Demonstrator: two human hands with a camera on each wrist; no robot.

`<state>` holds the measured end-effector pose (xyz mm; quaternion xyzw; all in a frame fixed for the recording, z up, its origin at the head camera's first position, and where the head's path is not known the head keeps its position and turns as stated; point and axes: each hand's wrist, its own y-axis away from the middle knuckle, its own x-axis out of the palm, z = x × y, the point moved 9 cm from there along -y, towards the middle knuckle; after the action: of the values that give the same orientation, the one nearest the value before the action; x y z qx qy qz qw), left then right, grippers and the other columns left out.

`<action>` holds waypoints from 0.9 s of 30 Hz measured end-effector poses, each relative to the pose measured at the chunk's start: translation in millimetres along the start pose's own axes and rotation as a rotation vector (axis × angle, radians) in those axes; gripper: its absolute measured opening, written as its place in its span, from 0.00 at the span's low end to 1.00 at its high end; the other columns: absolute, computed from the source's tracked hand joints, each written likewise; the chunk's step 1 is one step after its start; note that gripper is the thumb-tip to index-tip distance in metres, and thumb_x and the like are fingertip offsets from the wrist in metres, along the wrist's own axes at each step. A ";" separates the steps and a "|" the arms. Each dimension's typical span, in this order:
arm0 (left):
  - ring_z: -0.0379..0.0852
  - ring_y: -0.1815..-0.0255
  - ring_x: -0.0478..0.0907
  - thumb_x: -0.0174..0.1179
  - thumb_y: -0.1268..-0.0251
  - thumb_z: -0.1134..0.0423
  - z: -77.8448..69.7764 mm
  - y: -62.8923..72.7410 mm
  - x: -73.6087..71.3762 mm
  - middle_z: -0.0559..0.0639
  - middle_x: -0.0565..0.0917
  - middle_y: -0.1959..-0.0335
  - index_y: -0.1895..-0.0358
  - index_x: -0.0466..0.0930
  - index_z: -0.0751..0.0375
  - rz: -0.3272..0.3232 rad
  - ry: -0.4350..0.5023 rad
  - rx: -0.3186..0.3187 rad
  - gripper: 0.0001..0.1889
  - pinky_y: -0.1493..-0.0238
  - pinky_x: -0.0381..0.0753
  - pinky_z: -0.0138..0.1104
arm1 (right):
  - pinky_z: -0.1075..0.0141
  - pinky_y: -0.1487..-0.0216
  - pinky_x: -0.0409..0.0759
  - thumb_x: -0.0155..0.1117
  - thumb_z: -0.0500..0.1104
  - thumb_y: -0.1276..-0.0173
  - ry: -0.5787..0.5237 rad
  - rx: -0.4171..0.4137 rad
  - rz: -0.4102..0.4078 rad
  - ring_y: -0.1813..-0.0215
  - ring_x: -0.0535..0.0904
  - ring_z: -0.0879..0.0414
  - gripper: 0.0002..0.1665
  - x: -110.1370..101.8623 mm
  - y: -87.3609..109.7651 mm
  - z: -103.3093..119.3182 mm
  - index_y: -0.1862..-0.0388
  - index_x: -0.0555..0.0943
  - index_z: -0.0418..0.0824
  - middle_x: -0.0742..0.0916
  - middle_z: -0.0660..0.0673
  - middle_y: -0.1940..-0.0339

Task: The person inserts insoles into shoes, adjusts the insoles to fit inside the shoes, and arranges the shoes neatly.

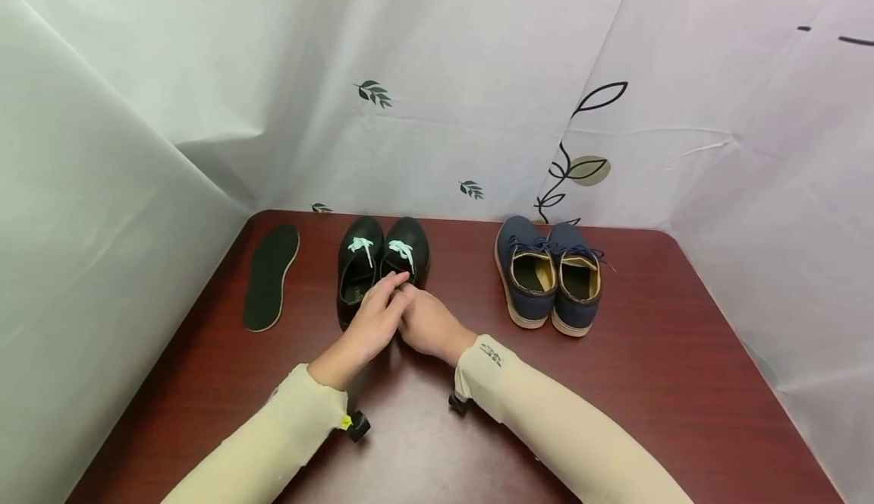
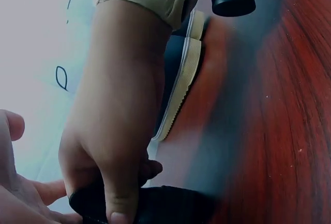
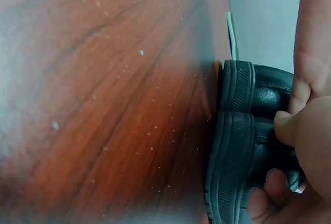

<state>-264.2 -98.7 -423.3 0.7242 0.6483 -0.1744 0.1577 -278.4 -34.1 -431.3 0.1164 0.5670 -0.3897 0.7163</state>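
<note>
**Black shoes appeared unfinished, with an insole lying out**

The insole lay flat near the far-left corner of the table, so work on the black shoes seemed only partly done. They stood side by side near the far edge, left of its middle. The right hand grasped the right-hand one's heel; the left hand was just over it, fingers loosely extended, holding nothing visible. Hands hid part of that shoe's inside; its neighbour showed pale marks within. Right of middle, the navy shoes showed dark footbeds inside tan lining.
</note>
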 end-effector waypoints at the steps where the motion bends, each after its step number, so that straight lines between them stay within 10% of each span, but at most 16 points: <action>1: 0.55 0.18 0.47 0.47 0.21 0.49 1.4 0.5 -0.6 0.58 0.57 0.20 0.25 0.65 0.57 0.001 0.001 0.004 0.28 0.22 0.48 0.56 | 0.61 0.40 0.78 0.53 0.41 0.23 -0.004 -0.003 -0.002 0.44 0.82 0.53 0.19 -0.4 0.3 0.6 0.38 0.78 0.37 0.84 0.42 0.44; 8: 0.58 0.19 0.51 0.46 0.19 0.56 4.7 8.1 -7.0 0.61 0.64 0.24 0.29 0.71 0.61 -0.017 0.052 0.106 0.23 0.23 0.49 0.55 | 0.59 0.34 0.75 0.56 0.49 0.24 -0.045 0.058 0.060 0.35 0.78 0.51 0.25 1.2 4.8 -5.0 0.33 0.75 0.40 0.77 0.40 0.32; 15: 0.54 0.25 0.65 0.54 0.24 0.62 -3.5 27.4 -18.7 0.59 0.71 0.28 0.34 0.77 0.57 -0.080 0.017 0.236 0.19 0.30 0.69 0.50 | 0.61 0.49 0.80 0.54 0.53 0.24 -0.073 0.103 0.055 0.53 0.81 0.54 0.24 -4.5 10.2 -6.7 0.35 0.74 0.42 0.79 0.45 0.44; 21: 0.46 0.31 0.73 0.52 0.25 0.71 -14.5 43.8 -41.6 0.61 0.78 0.35 0.40 0.81 0.64 -0.149 0.171 0.418 0.16 0.37 0.72 0.25 | 0.62 0.51 0.81 0.59 0.49 0.27 -0.018 0.063 -0.104 0.54 0.81 0.57 0.21 -23.3 8.8 2.5 0.38 0.75 0.45 0.78 0.48 0.46; 27: 0.38 0.44 0.81 0.46 0.22 0.72 -8.1 48.2 -76.3 0.62 0.85 0.47 0.46 0.81 0.76 -0.291 0.333 0.461 0.15 0.42 0.77 0.27 | 0.68 0.71 0.79 0.61 0.49 0.29 0.150 -0.012 -0.263 0.73 0.77 0.62 0.15 -43.1 4.2 32.7 0.47 0.80 0.46 0.81 0.49 0.54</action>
<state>-223.4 -167.7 -381.1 0.6592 0.7053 -0.2164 -0.1453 -254.2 -32.9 -382.7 0.0657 0.6317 -0.4669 0.6154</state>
